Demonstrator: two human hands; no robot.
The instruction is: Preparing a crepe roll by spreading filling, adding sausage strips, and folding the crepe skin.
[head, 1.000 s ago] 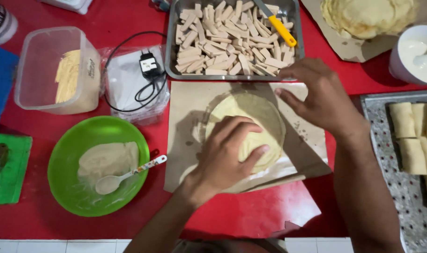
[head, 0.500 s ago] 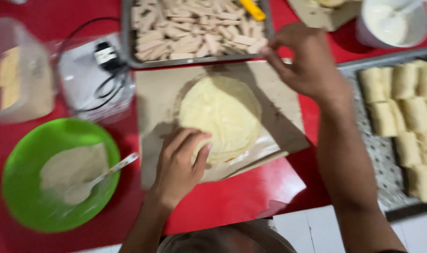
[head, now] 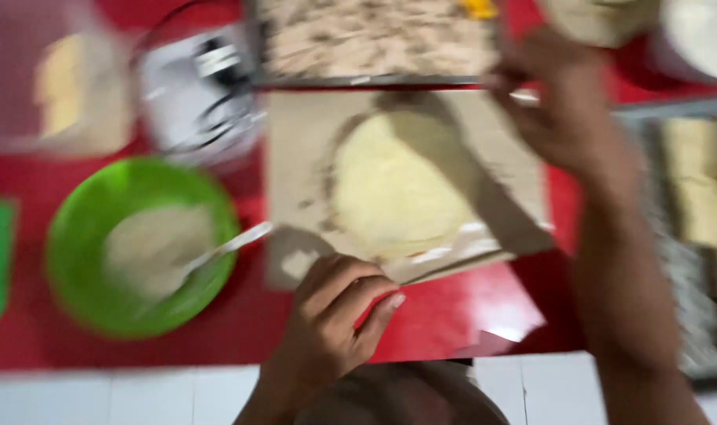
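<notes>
perhaps riskily, the right hand [head: 563,118] is reaching over the pale round dough sheet [head: 398,189] lying on the tan paper [head: 295,134] on the red table [head: 240,330], fingers too blurred to tell, while the left hand [head: 335,323] is hovering off it with fingers loosely curled on nothing, so the unpinned paper could be sliding.

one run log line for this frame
left hand: curled, empty, near board edge | right hand: reaching at tray | round wrapper: flat on board

Single head-worn view, looking steeply down, close over red table [head: 217,346], motion-blurred
</notes>
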